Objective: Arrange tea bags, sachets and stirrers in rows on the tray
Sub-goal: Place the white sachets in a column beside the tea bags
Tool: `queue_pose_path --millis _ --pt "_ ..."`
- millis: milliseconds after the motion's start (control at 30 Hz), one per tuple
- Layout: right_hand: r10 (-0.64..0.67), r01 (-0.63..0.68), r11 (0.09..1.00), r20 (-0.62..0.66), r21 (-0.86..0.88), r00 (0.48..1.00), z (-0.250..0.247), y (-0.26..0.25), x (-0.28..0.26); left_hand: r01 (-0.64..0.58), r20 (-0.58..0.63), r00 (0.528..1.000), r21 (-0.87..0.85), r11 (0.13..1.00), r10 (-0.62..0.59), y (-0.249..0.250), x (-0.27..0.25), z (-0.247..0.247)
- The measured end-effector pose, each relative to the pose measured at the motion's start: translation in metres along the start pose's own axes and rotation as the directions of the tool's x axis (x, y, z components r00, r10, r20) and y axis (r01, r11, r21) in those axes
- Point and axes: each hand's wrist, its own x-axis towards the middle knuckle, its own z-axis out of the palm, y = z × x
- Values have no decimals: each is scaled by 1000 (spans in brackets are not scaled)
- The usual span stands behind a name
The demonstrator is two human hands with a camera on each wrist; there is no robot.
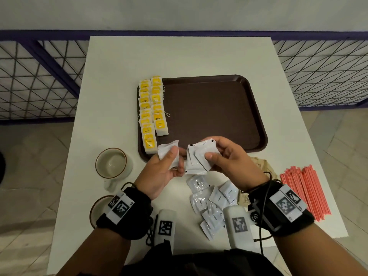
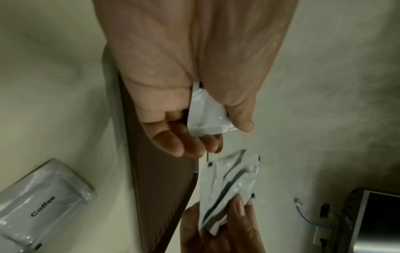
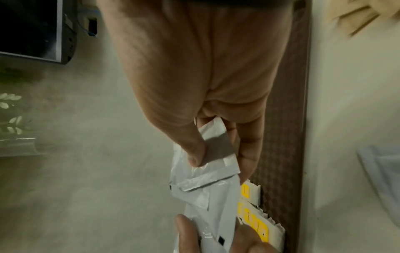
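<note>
Two rows of yellow-labelled tea bags (image 1: 153, 108) lie along the left side of the brown tray (image 1: 209, 108). Just over the tray's near edge, my left hand (image 1: 173, 158) pinches a single white sachet (image 1: 168, 154) between thumb and fingers. Beside it my right hand (image 1: 217, 156) grips a fanned bunch of white sachets (image 1: 199, 158). In the left wrist view the single sachet (image 2: 207, 114) sits apart from the bunch (image 2: 229, 184). In the right wrist view my thumb presses on the bunch (image 3: 207, 171) above the tea bags (image 3: 255, 214). Red stirrers (image 1: 306, 192) lie on the table at the right.
Several loose white coffee sachets (image 1: 211, 200) lie on the white table (image 1: 179, 56) below my hands. Brown paper sachets (image 1: 262, 166) are partly hidden by my right wrist. Two cups (image 1: 111, 163) stand left of the tray. A wire fence runs behind the table.
</note>
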Motion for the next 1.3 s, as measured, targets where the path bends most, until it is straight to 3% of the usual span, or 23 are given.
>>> queue_pose_path --millis 133,300,467,600,700,800,967,1067,1200,1300 --pt "11 -11 1000 -3 22 1000 -13 -5 -2 65 8 998 30 997 -65 1 3 4" --pt "14 -15 999 25 43 1000 -15 -7 0 48 -22 999 -54 997 -49 -1 -1 11" --pt "-29 28 999 -11 -19 1000 -3 -6 6 54 95 994 77 996 -61 1 -7 13" --pt "-31 30 999 30 39 999 8 -4 8 50 128 990 38 998 -54 2 -7 13" --pt "-98 98 995 -17 19 995 14 -1 10 52 220 974 50 997 -62 5 -10 14" --pt "-139 137 989 -39 -51 990 20 -2 12 71 188 979 39 997 -77 4 -11 16" --pt "-128 131 991 -70 28 989 13 -9 16 77 128 988 66 995 -85 3 -12 9" --pt "-81 87 989 53 -116 995 -9 -27 17 118 121 985 33 992 -121 3 -14 0" --pt "83 102 856 330 -506 940 -16 -48 16 205 138 970 -32 978 -199 4 -11 -3" --pt "51 155 825 344 -543 938 -1 -48 18 215 273 942 -38 976 -197 4 -11 8"
